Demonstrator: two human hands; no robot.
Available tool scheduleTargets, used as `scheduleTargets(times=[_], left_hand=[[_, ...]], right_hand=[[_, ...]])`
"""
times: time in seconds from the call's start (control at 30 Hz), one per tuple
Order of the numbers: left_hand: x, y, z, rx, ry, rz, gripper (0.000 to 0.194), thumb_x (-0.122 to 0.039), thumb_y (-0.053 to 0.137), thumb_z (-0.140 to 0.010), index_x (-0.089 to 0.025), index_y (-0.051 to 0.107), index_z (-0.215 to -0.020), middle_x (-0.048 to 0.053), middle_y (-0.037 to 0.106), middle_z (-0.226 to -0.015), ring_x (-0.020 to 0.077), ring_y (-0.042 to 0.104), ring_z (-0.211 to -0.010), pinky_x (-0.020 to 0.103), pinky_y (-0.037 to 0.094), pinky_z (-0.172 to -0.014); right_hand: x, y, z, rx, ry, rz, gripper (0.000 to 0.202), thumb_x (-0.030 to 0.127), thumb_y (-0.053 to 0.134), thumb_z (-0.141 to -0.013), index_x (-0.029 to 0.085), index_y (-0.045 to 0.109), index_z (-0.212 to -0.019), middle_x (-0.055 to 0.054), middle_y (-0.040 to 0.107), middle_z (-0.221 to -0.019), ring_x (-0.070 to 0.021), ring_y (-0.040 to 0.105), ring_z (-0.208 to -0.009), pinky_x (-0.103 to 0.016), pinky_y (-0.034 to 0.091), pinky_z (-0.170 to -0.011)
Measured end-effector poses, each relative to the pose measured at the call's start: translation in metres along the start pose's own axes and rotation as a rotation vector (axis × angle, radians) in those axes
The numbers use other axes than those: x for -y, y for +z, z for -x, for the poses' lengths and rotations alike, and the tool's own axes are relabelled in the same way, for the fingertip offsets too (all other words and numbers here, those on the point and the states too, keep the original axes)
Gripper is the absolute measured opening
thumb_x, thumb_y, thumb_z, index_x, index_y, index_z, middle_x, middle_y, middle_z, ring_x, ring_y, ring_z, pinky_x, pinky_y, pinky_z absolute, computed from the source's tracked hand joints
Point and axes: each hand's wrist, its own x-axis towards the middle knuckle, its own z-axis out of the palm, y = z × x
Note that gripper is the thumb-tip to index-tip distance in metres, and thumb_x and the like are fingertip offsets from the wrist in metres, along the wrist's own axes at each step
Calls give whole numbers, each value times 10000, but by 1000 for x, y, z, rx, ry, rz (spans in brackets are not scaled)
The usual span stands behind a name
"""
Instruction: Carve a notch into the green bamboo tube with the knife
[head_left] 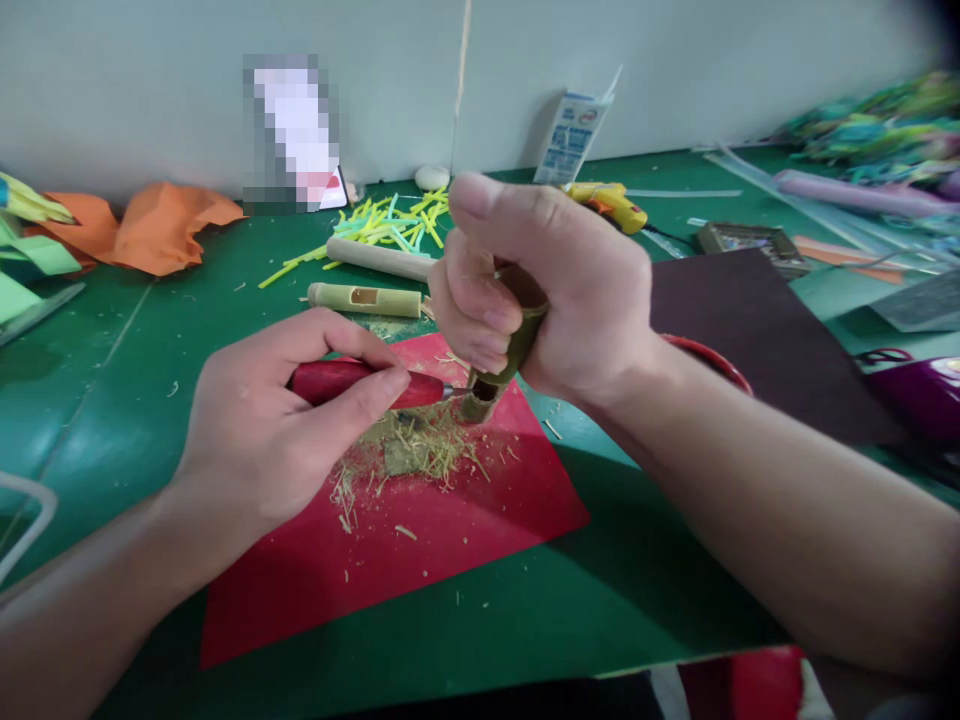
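Note:
My left hand point(259, 425) is closed around the red handle of a carving tool point(337, 380) with a thin metal tip. That tip meets the edge of a cut-out near the lower end of a bamboo tube point(515, 350). Wrapped round the tube's upper part is my right hand point(577, 290), holding it tilted. Beneath both hands lies a red sheet point(457, 540), strewn with bamboo shavings and dust point(431, 455). Another piece of bamboo point(401, 302) with a rectangular opening rests just behind the sheet.
A wooden rod point(382, 258) and yellow-green strips point(394, 215) lie farther back. Orange paper point(169, 225) is at left, a phone with a blurred screen point(296, 130) against the wall. A carton point(574, 135), yellow glue gun point(619, 207) and dark sheet point(757, 340) occupy the right.

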Motion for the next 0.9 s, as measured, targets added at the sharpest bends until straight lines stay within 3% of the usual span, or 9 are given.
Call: scheduleTargets(times=[0.07, 0.17, 0.3, 0.43, 0.53, 0.63, 0.7, 0.8, 0.9], left_hand=[[-2, 1, 2, -49, 57, -20, 13, -277, 677, -805, -270, 682, -814, -56, 726, -828, 118, 639, -598, 239, 519, -492], [-6, -3, 8, -70, 193, -81, 76, -256, 689, -788, -249, 650, -853, -25, 728, -893, 163, 693, -772, 271, 596, -687], [-10, -15, 15, 117, 433, -125, 61, -236, 691, -788, -270, 642, -800, -47, 743, -903, 167, 714, -788, 260, 616, -721], [-12, -21, 16, 33, 529, -186, 55, -268, 651, -820, -271, 622, -866, -38, 737, -998, 172, 722, -793, 297, 629, -765], [-13, -19, 10, -16, 622, -227, 121, -229, 678, -787, -256, 565, -821, -48, 743, -933, 141, 718, -709, 262, 630, -725], [-10, -15, 3, -66, 749, -263, 175, -164, 667, -753, -250, 515, -753, -51, 757, -892, 138, 717, -655, 254, 609, -586], [-7, -13, 0, -49, 820, -301, 131, -169, 661, -755, -254, 565, -781, -35, 765, -934, 144, 724, -671, 264, 612, -587], [-7, -14, -3, -48, 776, -232, 146, -124, 652, -731, -236, 558, -734, -17, 772, -907, 141, 727, -664, 260, 616, -587], [-11, -18, -7, 30, 698, -148, 150, -96, 633, -732, -223, 559, -702, -3, 770, -906, 132, 731, -681, 223, 606, -562]], right_hand=[[-1, -1, 0, -21, -9, -38, 532, 316, 431, -937, 217, 389, -416, 18, 320, -390, -101, 347, -371, -287, 325, -429], [0, -2, -1, -28, 11, -44, 530, 294, 406, -940, 217, 406, -416, 12, 352, -403, -101, 378, -392, -281, 369, -474], [1, -1, -1, -58, 74, 10, 524, 391, 456, -908, 219, 390, -418, 14, 359, -407, -100, 373, -408, -266, 370, -468], [-2, 0, -1, -64, 39, 29, 496, 391, 487, -878, 223, 388, -422, 8, 351, -408, -111, 359, -404, -286, 334, -444], [-4, 0, -1, -64, 36, 23, 483, 400, 503, -865, 231, 405, -424, 0, 361, -428, -121, 371, -403, -303, 330, -441], [-5, -1, -3, -72, 28, -30, 486, 415, 534, -845, 231, 390, -419, 2, 335, -425, -125, 355, -399, -312, 303, -426], [-4, -1, -4, -79, 39, -46, 484, 423, 554, -826, 232, 380, -417, 7, 319, -416, -122, 341, -387, -314, 300, -423], [-3, 0, -3, -84, 41, -13, 496, 449, 558, -817, 237, 380, -406, 9, 320, -399, -120, 337, -373, -317, 316, -427], [-2, 1, -1, -65, 6, 13, 531, 464, 535, -852, 236, 374, -400, 5, 331, -395, -124, 340, -375, -324, 306, -427]])
